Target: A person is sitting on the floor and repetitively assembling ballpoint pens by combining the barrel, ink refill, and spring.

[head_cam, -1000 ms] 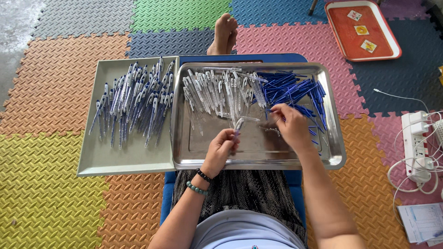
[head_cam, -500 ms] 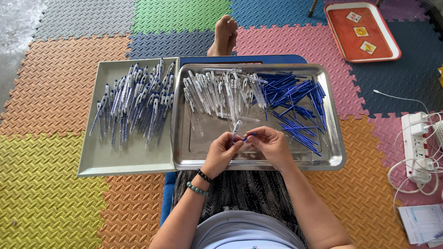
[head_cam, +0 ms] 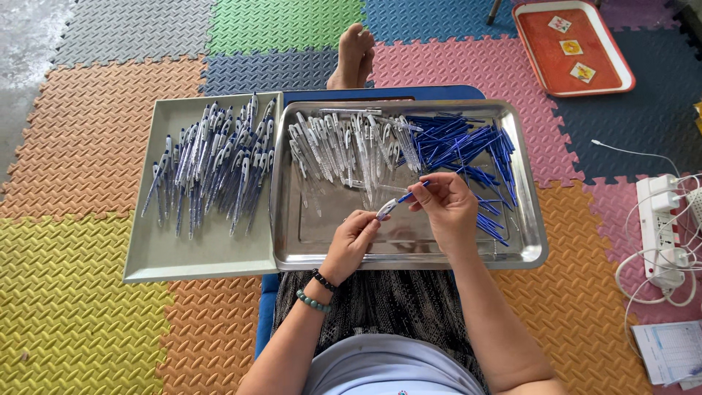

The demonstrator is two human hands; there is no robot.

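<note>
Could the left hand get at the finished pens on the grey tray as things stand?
Probably yes, once freed. The left hand is pinching a clear pen barrel over the steel tray. The finished pens lie uncovered on the grey tray just beside it, with nothing between.

head-worn camera, looking steeply down, close over lap and steel tray (head_cam: 526,249), foam floor around
</note>
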